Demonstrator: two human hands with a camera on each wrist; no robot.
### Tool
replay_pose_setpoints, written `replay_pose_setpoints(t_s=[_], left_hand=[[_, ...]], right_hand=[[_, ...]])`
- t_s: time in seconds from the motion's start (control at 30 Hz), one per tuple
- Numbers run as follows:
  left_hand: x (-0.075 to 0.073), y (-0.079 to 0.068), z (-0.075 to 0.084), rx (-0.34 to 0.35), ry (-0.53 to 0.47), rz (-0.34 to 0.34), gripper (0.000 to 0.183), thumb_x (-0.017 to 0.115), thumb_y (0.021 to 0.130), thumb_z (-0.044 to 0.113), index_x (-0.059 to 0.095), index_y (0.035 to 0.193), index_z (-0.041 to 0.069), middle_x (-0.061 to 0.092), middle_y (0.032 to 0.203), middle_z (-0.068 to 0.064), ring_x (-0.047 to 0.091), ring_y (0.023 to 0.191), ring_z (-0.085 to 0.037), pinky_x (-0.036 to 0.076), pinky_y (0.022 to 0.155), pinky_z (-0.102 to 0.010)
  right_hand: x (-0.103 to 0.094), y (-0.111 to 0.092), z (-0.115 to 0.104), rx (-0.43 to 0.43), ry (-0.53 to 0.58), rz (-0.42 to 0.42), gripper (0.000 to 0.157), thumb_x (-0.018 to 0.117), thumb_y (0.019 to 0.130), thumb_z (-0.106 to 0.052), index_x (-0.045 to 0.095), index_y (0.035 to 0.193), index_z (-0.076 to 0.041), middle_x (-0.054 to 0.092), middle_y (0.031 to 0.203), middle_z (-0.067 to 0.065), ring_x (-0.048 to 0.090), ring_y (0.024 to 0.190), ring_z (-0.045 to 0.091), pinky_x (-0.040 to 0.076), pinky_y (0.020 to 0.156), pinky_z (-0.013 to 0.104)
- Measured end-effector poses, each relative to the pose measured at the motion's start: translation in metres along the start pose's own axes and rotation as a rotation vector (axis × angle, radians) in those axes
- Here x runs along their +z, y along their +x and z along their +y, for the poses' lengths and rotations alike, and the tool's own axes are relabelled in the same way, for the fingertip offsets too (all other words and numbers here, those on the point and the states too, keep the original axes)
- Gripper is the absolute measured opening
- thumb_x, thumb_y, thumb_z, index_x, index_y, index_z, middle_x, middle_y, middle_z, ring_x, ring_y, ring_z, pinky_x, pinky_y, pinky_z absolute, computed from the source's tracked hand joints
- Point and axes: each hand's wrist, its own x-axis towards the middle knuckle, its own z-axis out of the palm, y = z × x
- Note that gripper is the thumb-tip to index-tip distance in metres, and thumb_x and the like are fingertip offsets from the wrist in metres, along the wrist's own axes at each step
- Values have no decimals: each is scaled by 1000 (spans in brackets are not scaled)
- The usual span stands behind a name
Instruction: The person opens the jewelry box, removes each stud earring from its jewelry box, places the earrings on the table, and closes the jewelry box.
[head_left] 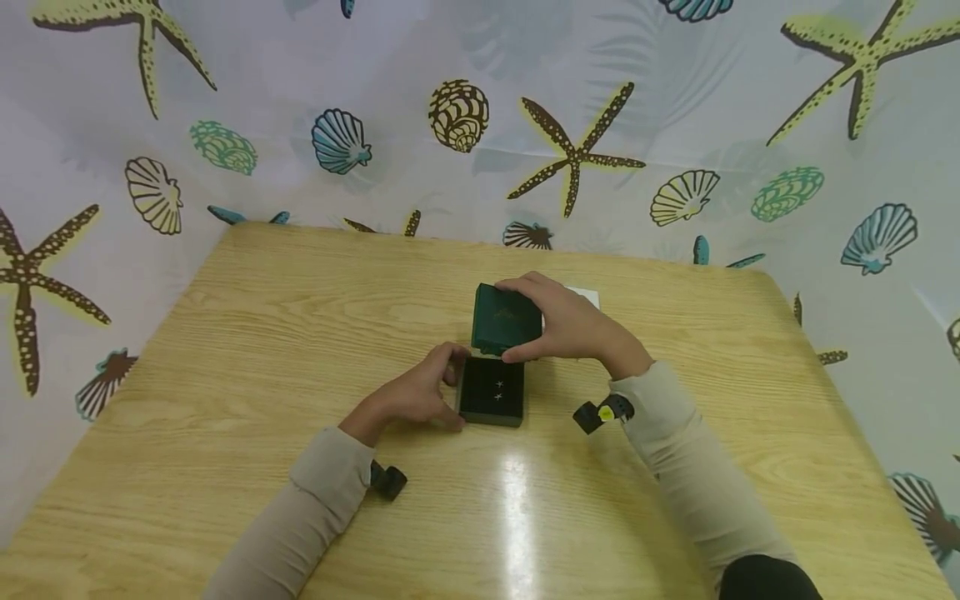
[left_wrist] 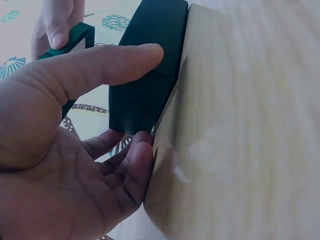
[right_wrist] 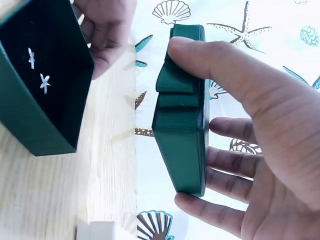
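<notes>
My right hand point(head_left: 570, 321) grips a dark green box lid point(head_left: 504, 317) between thumb and fingers, raised just beyond the open box. A ribbon bow point(right_wrist: 176, 82) shows on the lid's side in the right wrist view. On the table sits the jewelry box base point(head_left: 474, 414), lined in black, with two small silver starfish-shaped earrings point(right_wrist: 44, 83) in it. My left hand point(head_left: 420, 387) holds the base at its left side, thumb at the near corner and fingers at the far corner. In the left wrist view, the thumb lies against the box wall point(left_wrist: 142, 100).
The wooden table point(head_left: 300, 308) has a glare streak in front of the box. A white item point(head_left: 587, 295) lies behind my right hand, partly hidden by it. A cloth point(head_left: 420, 192) printed with shells and starfish hangs along the table's back and sides.
</notes>
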Motion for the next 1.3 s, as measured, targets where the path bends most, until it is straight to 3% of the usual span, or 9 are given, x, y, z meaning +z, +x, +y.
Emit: replay_pose_setpoints(t_s=[0.4, 0.83, 1.3], left_hand=[[-1, -1, 0, -28, -48, -7, 92, 85, 64, 6, 30, 137, 10, 37, 133, -8, 43, 114, -25, 45, 91, -37], [-3, -3, 0, -22, -58, -23, 91, 85, 65, 9, 30, 137, 12, 38, 132, -8, 42, 114, -26, 45, 87, -36], [-3, -1, -1, -28, -68, -25, 90, 86, 63, 9, 32, 135, 11, 40, 132, -9, 43, 113, -25, 43, 94, -38]], right_hand=[[-4, 14, 10, 62, 28, -10, 92, 80, 68, -49, 36, 143, -22, 43, 137, 4, 48, 116, 22, 44, 97, 45], [5, 36, 28, 81, -46, -72, 90, 80, 70, -45, 35, 144, -19, 42, 137, 10, 48, 116, 27, 42, 98, 48], [19, 54, 46, 116, -129, -117, 90, 78, 71, -45, 34, 144, -18, 42, 136, 10, 47, 119, 28, 42, 99, 50]])
